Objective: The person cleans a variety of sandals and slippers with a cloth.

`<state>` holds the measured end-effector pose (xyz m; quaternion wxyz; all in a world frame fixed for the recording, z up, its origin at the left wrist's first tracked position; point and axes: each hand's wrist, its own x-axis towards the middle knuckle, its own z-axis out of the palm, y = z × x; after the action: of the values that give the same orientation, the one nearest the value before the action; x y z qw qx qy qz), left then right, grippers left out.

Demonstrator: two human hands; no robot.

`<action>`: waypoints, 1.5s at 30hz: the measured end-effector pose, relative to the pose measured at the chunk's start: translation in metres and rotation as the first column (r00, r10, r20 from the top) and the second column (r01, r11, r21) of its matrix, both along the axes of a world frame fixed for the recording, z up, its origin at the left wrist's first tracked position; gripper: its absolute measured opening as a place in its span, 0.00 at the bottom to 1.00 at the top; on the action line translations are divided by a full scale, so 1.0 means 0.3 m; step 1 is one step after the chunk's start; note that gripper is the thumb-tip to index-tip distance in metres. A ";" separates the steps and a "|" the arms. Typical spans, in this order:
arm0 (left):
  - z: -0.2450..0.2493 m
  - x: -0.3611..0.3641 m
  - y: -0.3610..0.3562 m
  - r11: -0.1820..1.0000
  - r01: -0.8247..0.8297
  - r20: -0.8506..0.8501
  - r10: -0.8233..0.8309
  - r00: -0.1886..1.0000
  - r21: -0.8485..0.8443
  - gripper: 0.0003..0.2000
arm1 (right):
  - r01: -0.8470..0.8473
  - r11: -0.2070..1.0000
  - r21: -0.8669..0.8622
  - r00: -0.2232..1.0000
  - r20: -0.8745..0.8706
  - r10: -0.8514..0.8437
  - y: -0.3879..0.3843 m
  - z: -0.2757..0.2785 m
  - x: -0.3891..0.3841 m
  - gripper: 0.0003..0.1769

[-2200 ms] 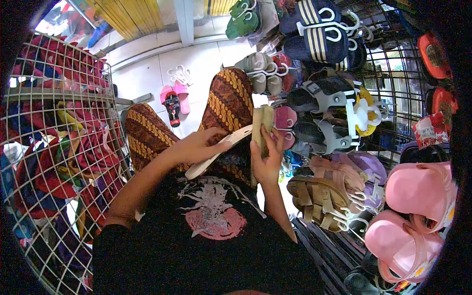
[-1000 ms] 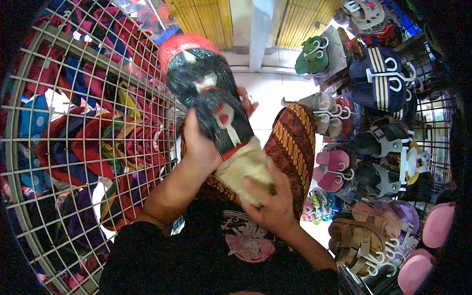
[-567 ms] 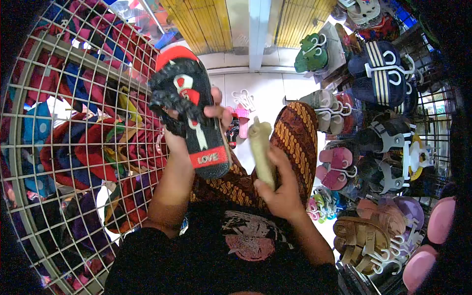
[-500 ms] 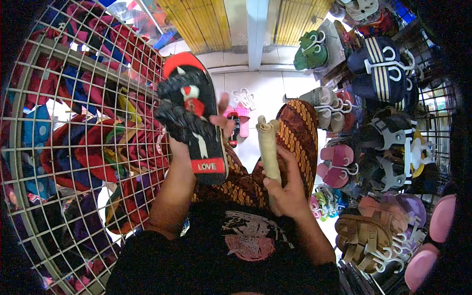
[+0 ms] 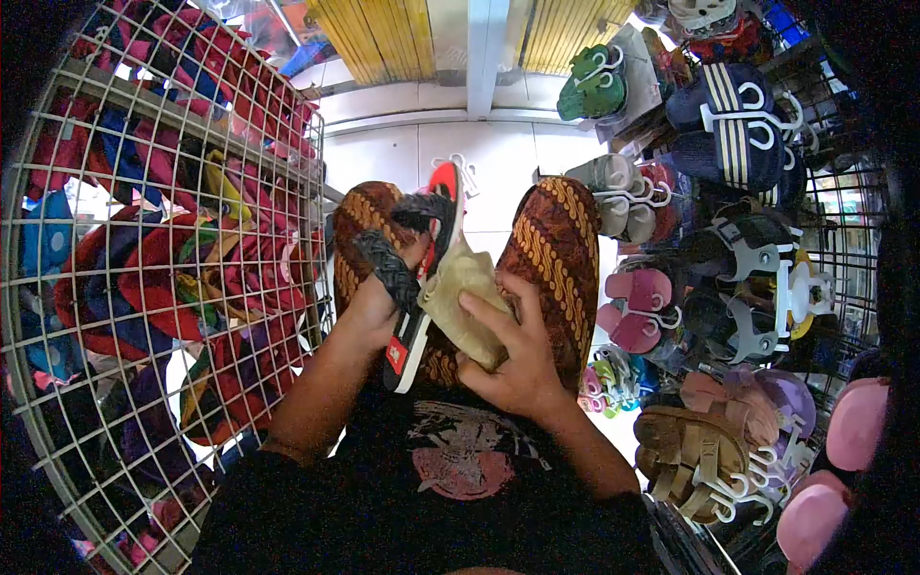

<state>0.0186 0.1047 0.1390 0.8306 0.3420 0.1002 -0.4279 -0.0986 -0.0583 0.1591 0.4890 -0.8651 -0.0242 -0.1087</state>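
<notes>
A sandal with black braided straps (image 5: 391, 273) and red patches on its footbed is tilted on edge above my lap. My left hand (image 5: 372, 309) is closed around it, the fingers reaching under the straps. My right hand (image 5: 522, 359) grips a beige cloth (image 5: 458, 314), its thumb and fingers spread over the folds. The cloth lies against the sandal's sole side; the contact itself is partly hidden. Both hands are between my knees, which are covered by brown patterned trousers (image 5: 556, 259).
On the left stands a wire grid rack (image 5: 172, 278) with colourful footwear behind it. Sandals on white hangers line the right, among them a navy striped pair (image 5: 728, 125), a pink pair (image 5: 637, 307) and a brown pair (image 5: 685, 455). White floor tiles (image 5: 383, 153) lie ahead.
The sandal has turned from facing me to edge-on and come lower, towards my lap. The cloth, rolled upright before, has moved left against the sandal and looks flattened.
</notes>
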 end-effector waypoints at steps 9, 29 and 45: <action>-0.172 -0.015 -0.003 0.991 0.018 -0.081 -0.008 0.997 0.132 0.18 | 0.059 0.998 -0.024 0.991 -0.116 -0.061 -0.031 -0.067 -0.009 0.38; -0.425 0.016 0.034 0.958 0.247 0.151 -0.268 0.951 0.144 0.16 | 0.433 0.901 -0.007 0.883 -0.198 -0.426 -0.027 -0.245 0.068 0.39; -0.565 0.036 -0.042 0.794 0.331 -0.227 -0.247 0.942 0.510 0.18 | -0.024 0.979 -0.202 0.992 0.116 0.048 0.000 -0.216 -0.004 0.30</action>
<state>0.0295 0.0920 -0.0304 0.6147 0.5409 0.2248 -0.5281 -0.0998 -0.0584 0.0943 0.3991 -0.9012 -0.0800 -0.1487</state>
